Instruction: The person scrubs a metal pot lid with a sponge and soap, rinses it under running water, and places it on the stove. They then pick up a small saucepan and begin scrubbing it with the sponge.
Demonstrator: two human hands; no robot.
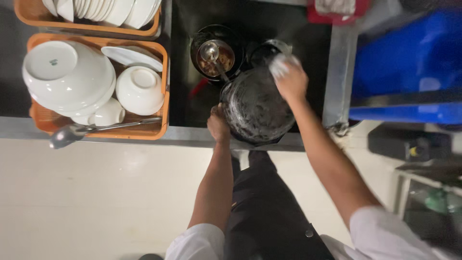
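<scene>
Left hand (219,124) grips dark pan (257,108) at near-left rim | right hand (290,79) clutches pale scrubber (280,63) on far rim | sink (313,53)

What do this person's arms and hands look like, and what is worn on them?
Both arms are bare from the short white sleeves down. The left hand and right hand wear no gloves; no watch or rings show. A dark apron hangs in front.

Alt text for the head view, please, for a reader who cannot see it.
Seen from above, a person's left hand steadies a soapy dark pan in a sink while the right hand presses a scrubber on it. Orange baskets of white bowls stand beside it.
</scene>
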